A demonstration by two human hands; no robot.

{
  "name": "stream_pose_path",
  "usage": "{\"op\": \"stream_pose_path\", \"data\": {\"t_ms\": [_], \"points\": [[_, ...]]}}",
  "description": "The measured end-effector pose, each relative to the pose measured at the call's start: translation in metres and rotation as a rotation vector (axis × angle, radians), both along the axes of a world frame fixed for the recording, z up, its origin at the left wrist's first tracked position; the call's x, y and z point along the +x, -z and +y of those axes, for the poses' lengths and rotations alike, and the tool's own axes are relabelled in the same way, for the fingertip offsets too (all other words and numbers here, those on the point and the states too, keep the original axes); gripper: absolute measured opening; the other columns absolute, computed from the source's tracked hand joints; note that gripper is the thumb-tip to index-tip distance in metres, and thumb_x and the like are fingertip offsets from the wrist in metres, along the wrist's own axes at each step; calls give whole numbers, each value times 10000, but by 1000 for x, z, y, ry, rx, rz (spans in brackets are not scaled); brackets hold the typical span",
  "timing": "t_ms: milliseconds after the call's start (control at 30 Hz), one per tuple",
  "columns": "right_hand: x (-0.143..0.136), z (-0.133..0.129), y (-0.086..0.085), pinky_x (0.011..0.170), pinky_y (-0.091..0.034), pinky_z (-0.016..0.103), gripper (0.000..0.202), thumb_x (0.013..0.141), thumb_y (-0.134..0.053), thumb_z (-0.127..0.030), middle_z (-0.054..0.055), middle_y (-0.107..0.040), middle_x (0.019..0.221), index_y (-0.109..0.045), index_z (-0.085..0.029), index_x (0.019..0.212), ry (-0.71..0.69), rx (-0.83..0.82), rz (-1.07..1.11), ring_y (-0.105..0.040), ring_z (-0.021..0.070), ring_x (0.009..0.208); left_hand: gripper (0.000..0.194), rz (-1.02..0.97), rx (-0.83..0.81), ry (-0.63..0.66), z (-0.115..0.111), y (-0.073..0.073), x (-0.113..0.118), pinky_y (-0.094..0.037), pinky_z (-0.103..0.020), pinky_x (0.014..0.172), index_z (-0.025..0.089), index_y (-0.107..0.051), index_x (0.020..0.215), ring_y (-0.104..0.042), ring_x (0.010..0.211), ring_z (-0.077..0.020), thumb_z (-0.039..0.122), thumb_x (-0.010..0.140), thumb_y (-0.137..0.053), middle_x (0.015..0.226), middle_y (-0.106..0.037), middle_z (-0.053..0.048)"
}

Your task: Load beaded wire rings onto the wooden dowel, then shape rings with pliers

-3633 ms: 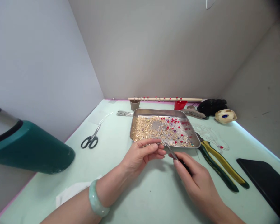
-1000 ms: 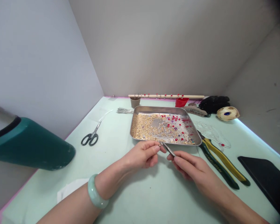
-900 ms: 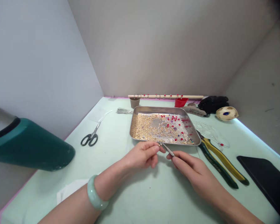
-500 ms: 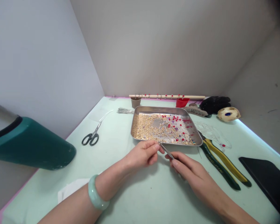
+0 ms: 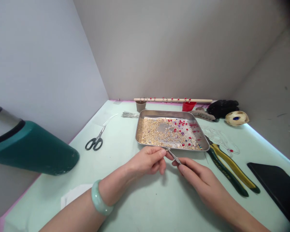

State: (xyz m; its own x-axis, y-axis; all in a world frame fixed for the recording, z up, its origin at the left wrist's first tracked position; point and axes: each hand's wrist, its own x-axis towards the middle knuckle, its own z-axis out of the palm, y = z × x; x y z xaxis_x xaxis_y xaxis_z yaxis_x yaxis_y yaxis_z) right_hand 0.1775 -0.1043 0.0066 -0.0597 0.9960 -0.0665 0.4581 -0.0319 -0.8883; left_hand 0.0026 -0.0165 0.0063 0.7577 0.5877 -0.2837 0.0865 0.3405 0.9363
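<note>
Just in front of the metal tray [image 5: 172, 113], my left hand [image 5: 151, 159] pinches thumb against forefinger. Whatever lies in that pinch is too small to make out. My right hand [image 5: 193, 172] is closed around slim metal tweezers [image 5: 174, 157], whose tips point up and left to the left fingertips. Inside the tray lie gold beads [image 5: 148, 130] on the left, with clear, red and purple beads [image 5: 183, 130] toward the right.
Scissors [image 5: 96, 138] and a big green bottle [image 5: 36, 148] are on the left. Green-and-yellow pliers [image 5: 228, 170] and a black flat object [image 5: 273, 187] lie on the right. Behind the tray, a wooden stick [image 5: 157, 100] with beaded rings rests across a brown cup [image 5: 141, 106] and a red cup [image 5: 188, 106].
The lower fingers of my left hand have loosened and hang a little lower. Both hands and the tweezers stay almost in place.
</note>
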Motion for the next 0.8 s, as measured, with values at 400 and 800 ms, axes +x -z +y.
{"op": "stream_pose_path", "data": {"t_ms": [400, 800], "points": [[7, 3, 12, 617, -398, 271, 363, 899, -406, -460, 4, -591, 785, -601, -228, 1098, 79, -109, 76, -512, 155, 703, 288, 141, 171, -32, 3, 2, 0, -204, -204, 385, 112, -592, 947, -327, 345, -32, 354, 898, -444, 553, -571, 23], [3, 2, 3, 693, -397, 271, 301, 909, -409, -398, 1, -603, 813, -597, -223, 1065, 34, -20, -37, -531, 163, 762, 276, 126, 155, -19, 4, 2, 0, -208, -199, 410, 125, -580, 1025, -279, 356, -50, 322, 905, -429, 411, -457, 72]]}}
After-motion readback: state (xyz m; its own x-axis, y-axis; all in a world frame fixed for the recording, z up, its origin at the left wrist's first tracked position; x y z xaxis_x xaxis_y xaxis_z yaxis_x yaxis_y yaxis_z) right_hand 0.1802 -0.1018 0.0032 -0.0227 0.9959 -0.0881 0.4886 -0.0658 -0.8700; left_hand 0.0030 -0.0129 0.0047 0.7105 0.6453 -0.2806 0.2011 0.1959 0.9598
